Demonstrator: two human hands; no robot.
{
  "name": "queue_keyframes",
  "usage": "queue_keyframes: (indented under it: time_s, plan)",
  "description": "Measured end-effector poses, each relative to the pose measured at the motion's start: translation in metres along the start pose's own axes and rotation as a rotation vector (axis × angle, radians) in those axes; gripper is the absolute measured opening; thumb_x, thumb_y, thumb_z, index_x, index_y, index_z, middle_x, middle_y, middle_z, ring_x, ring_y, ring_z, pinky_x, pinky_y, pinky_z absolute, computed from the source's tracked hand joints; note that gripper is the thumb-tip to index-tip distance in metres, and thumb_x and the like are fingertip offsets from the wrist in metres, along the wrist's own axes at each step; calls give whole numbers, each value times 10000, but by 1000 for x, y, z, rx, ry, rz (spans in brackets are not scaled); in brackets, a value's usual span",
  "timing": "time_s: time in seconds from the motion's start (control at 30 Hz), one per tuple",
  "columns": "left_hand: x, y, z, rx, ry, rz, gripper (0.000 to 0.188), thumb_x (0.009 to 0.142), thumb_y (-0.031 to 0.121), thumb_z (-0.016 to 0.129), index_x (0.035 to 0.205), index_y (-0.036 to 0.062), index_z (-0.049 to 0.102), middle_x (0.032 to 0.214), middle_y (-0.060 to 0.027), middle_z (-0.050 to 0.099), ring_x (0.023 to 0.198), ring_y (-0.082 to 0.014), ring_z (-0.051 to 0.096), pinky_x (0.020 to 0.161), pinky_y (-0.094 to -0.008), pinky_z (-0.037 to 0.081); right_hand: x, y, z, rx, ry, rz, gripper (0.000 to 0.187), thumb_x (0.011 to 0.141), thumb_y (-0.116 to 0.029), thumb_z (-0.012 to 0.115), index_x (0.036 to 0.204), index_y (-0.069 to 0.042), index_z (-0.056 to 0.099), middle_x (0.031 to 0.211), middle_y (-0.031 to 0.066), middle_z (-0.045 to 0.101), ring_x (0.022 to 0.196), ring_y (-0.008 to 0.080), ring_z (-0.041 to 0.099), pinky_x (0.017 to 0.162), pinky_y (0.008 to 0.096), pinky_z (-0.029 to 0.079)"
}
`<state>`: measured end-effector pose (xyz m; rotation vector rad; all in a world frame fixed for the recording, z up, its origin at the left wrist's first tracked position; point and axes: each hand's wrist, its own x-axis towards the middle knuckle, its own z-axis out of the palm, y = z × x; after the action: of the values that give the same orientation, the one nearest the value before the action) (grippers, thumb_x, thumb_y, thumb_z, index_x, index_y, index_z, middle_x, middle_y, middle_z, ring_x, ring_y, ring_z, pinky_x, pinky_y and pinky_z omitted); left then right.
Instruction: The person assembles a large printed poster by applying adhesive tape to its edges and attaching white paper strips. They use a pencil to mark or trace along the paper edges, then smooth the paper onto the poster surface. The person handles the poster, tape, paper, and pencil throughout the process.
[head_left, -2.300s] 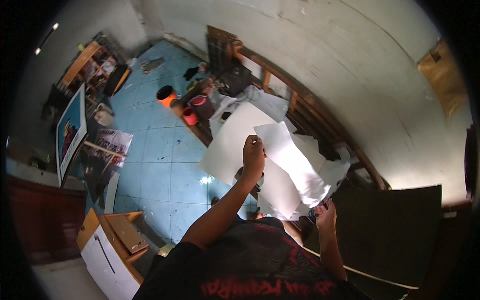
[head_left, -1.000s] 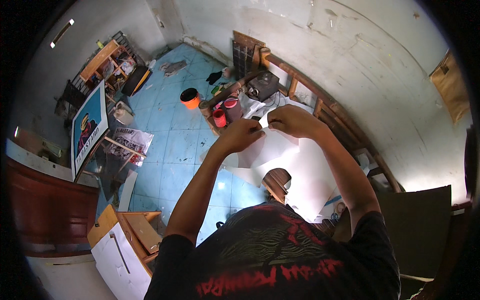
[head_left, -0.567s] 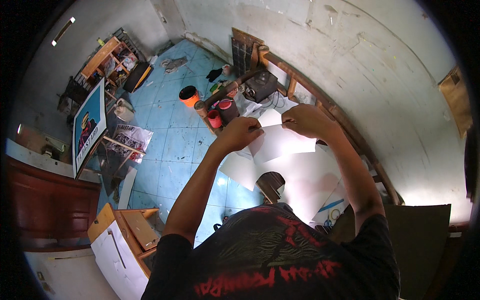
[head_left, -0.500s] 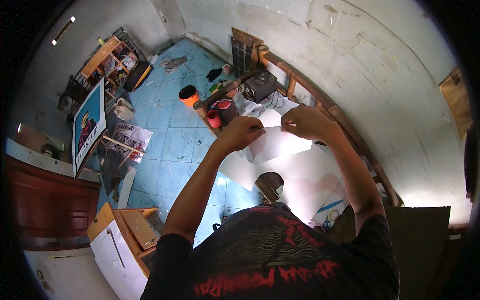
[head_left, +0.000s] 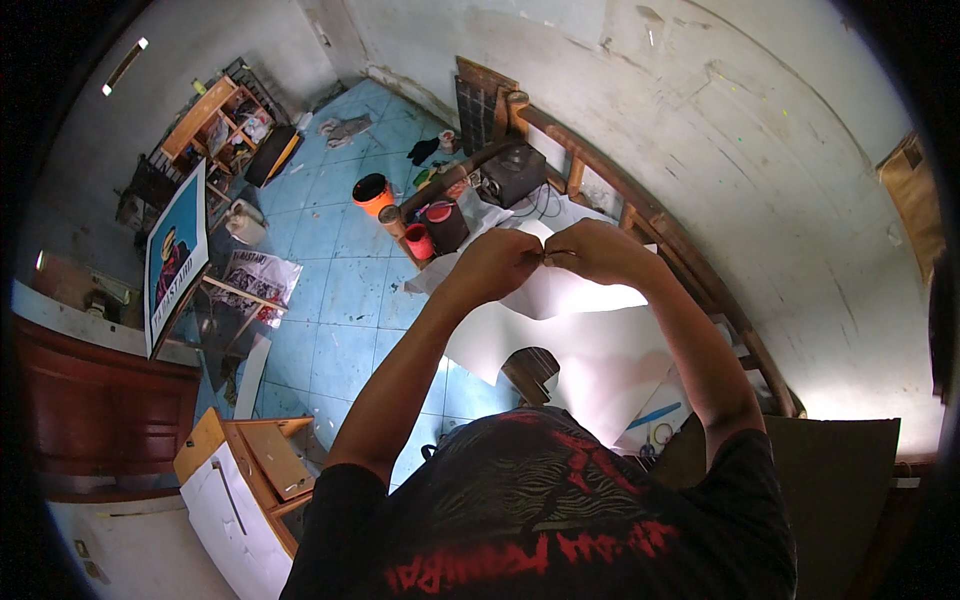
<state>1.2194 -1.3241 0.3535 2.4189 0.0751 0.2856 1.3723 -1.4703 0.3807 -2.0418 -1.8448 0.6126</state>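
Note:
My left hand (head_left: 500, 265) and my right hand (head_left: 600, 252) meet in front of me, thumbs and fingertips pinched close together. Both are closed on the upper edge of a thin white sheet (head_left: 585, 295), whose lit face sags below them. The exact grip is partly hidden by the fingers. Under it lies a larger white sheet (head_left: 610, 355) that spreads toward my body. A dark brown rounded shape (head_left: 530, 375) shows at its left edge. Nearer me on the right are a blue strip-like tool (head_left: 655, 415) and scissors (head_left: 662, 433).
A wooden rail (head_left: 640, 205) runs along the wall at right. Beyond the hands stand a black box-shaped device (head_left: 515, 175), a red cup (head_left: 419, 240) and an orange bucket (head_left: 373, 194). A framed poster (head_left: 178, 255) leans at left, above a wooden cabinet (head_left: 265, 460) on blue tiles.
My hands have come together from a small gap apart, the left moving right and the right moving left. The sheet between them has bent and shifted. The view has moved slightly.

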Motion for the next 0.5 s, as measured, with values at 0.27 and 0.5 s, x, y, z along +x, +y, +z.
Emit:
queue_keyframes:
  time_s: [0.27, 0.5]
  plan:
    - [8, -15, 26, -145, 165, -29, 110, 864, 93, 677, 898, -11, 692, 883, -154, 704, 773, -277, 683, 671, -355, 514, -12, 88, 31, 568, 244, 139, 254, 912, -220, 604, 928, 18, 690, 841, 205, 673, 744, 291, 621, 734, 406, 485]
    - [27, -74, 69, -6, 383, -41, 151, 863, 125, 704, 952, 3, 696, 899, -183, 707, 803, -304, 699, 726, -381, 546, -76, 226, 84, 42, 569, 552, 266, 921, -254, 615, 960, -7, 704, 873, 207, 683, 841, 343, 666, 768, 419, 506]
